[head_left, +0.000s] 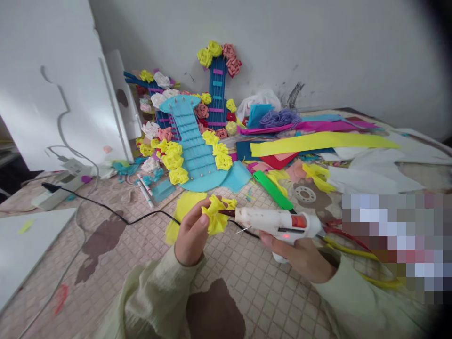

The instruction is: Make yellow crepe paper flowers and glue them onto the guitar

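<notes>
A yellow crepe paper flower (216, 216) is pinched between the fingers of my left hand (193, 231). My right hand (300, 258) grips a white hot glue gun (263, 219) by its handle, with a small red light glowing on its side. The gun's dark nozzle points left and meets the flower, or comes very near it. Beyond my hands a light-blue guitar-shaped board (197, 153) leans upright, strung with cords and edged with yellow paper flowers (172, 160) on both sides. Under my left hand lies yellow crepe paper (189, 205).
A green utility knife (272, 190) and a white spool (304, 194) lie behind the glue gun. Yellow (325, 143) and other crepe strips fill the back right. A black cord (148, 215) crosses from a power strip (58, 188). A dark-blue decorated board (217, 89) leans on the wall.
</notes>
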